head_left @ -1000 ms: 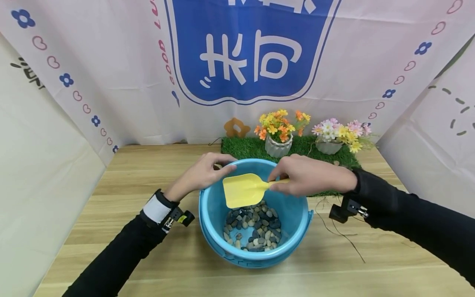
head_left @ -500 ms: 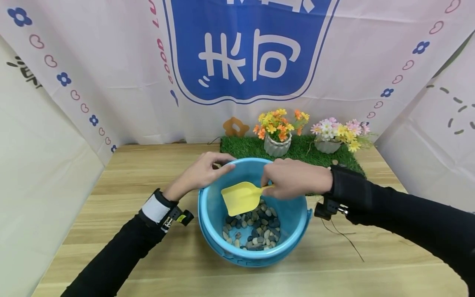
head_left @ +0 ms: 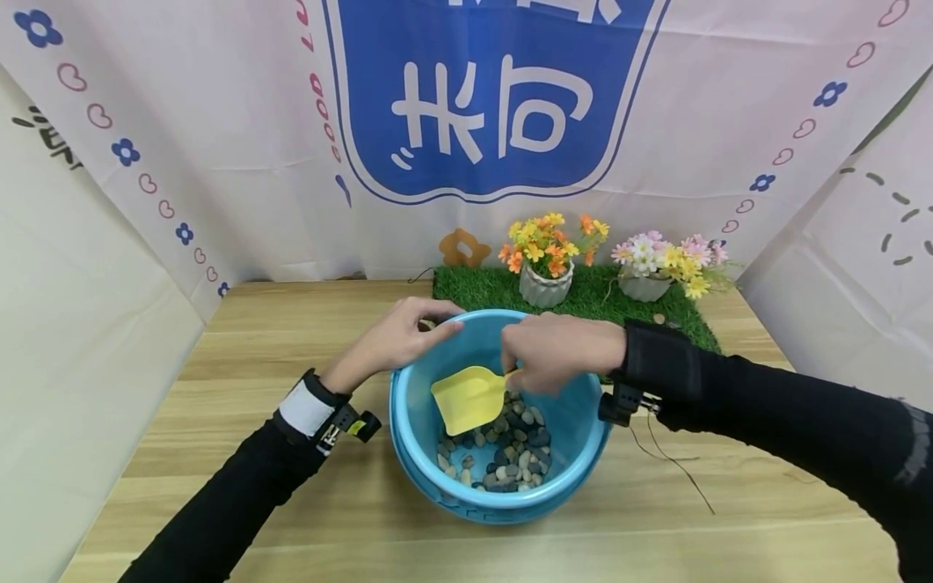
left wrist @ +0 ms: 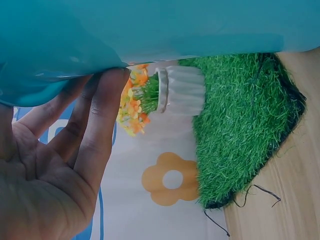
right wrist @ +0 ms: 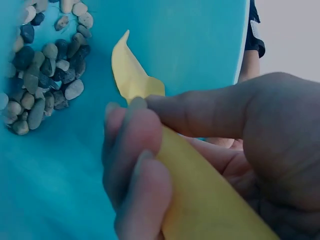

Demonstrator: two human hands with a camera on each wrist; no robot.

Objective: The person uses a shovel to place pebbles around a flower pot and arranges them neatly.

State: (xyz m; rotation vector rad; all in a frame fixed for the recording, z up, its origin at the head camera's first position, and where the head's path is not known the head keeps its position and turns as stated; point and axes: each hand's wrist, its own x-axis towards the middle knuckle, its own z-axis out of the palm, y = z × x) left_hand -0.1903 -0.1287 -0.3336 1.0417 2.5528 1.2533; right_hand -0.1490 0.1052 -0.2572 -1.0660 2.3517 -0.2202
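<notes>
A blue bucket (head_left: 410, 478) stands on the wooden table with several grey, dark and pale pebbles (head_left: 521, 453) at its bottom. My left hand (head_left: 394, 334) holds the bucket's far-left rim, thumb over the edge and fingers against the outside, as the left wrist view shows. My right hand (head_left: 554, 348) grips the handle of a yellow toy shovel (head_left: 470, 398) above the bucket's inside. The shovel's blade points left and down, overlapping the pebbles in the head view. Seen from the right wrist, fingers and thumb wrap the yellow handle (right wrist: 200, 190), with the blade close to the blue wall.
Behind the bucket lies a mat of artificial grass (head_left: 481, 285) bearing a pot of orange and yellow flowers (head_left: 547, 283) and a pot of pink, white and yellow flowers (head_left: 645, 283). Thin dark strands (head_left: 674, 461) lie on the table (head_left: 306, 518) at right. A printed cloth (head_left: 277, 162) hangs behind.
My right hand has moved left and slightly down with the shovel, whose blade has sunk lower into the bucket and tilted further downward. The left hand stays on the rim.
</notes>
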